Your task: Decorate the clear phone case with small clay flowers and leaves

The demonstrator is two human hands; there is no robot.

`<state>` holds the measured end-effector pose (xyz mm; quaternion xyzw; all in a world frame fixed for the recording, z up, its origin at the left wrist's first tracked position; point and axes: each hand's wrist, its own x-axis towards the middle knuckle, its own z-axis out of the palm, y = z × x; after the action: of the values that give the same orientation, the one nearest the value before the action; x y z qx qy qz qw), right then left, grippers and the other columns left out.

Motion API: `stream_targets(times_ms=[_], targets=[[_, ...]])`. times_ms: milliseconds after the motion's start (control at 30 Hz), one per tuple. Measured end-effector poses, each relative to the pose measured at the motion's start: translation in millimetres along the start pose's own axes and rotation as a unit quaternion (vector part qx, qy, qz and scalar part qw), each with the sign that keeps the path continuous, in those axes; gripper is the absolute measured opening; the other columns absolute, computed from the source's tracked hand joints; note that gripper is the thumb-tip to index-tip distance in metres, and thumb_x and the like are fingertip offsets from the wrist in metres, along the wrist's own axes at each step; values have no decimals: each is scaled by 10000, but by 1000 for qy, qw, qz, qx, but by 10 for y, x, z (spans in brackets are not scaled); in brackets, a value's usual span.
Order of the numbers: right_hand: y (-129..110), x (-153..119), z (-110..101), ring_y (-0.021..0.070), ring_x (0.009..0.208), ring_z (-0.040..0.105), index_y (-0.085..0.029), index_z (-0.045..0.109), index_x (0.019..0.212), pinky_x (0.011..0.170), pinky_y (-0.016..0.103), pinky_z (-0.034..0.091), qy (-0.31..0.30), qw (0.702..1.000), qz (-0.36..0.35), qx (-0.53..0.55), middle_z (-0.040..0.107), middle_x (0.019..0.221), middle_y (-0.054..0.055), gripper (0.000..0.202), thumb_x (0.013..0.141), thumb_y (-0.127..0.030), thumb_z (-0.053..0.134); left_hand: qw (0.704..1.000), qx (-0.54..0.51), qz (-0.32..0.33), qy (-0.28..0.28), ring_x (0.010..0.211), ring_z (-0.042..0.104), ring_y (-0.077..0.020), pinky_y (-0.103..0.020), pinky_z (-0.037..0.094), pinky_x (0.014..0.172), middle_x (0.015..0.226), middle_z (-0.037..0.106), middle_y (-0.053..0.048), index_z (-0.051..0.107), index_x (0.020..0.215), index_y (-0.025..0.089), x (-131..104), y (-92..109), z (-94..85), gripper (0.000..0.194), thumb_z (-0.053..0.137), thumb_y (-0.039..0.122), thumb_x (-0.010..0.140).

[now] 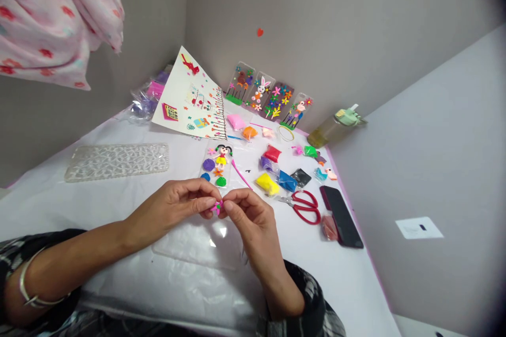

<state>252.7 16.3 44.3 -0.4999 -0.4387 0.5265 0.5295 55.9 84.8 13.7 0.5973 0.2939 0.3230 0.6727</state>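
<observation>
Pink flower piece: the small pink flower piece [217, 207], with a green spot at its middle, is held up between the fingertips of both hands, above a clear case [195, 257] lying on the white surface [118, 208].
Left hand: the left hand [184, 201] has its grip closed in a pinch, thumb and fingers on one side of the piece.
Right hand: the right hand [250, 216] pinches the opposite edge; how firmly either grip presses cannot be told.
Petals: probably very light and soft, like modelling clay, perhaps a little tacky; thin tips would likely bend, stretch or tear under a hard squeeze.
Where to hold: best taken lightly by the outer petal edges, with fingertips kept off the green middle, which could smear or dent.
Decorated case: just beyond the fingers lies a case [213, 180] bearing a small figure [223, 155] and a purple disc [208, 165].
Right side: red-handled scissors [300, 206] lie near a yellow packet [268, 184]; a dark phone [343, 217] rests farther right.
</observation>
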Motion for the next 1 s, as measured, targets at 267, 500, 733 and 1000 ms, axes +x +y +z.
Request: stream_targets(times_ms=[267,500,733,1000], targets=[[-18,0,33,181,749,706,-238,797,919,768,320,574,-32,999,24,18,767,771,-13,289,878,-478,952,999,-33,23,-6,833,715,-161,-271,592,805,886,768,12,762,988,225,27,26,45,158,793,377,1020],[5,5,9,205,824,713,-247,824,869,823,346,549,-13,1000,6,-17,777,825,2,201,883,-412,937,1000,0,23,9,827,698,-181,-306,590,821,859,733,8,770,959,229,12,47,29,237,778,456,1027],[2,11,-10,171,755,625,-250,811,832,773,319,514,35,999,-2,-5,731,787,-20,168,873,-365,927,999,15,-28,21,868,689,-213,-359,571,870,884,725,2,755,968,233,-19,137,75,260,827,483,961],[-13,7,10,174,745,687,-250,832,897,763,319,582,12,1000,11,20,771,797,-9,195,882,-416,934,1000,5,-28,11,874,674,-203,-340,557,872,879,737,2,779,942,235,-30,145,74,204,801,433,985]])
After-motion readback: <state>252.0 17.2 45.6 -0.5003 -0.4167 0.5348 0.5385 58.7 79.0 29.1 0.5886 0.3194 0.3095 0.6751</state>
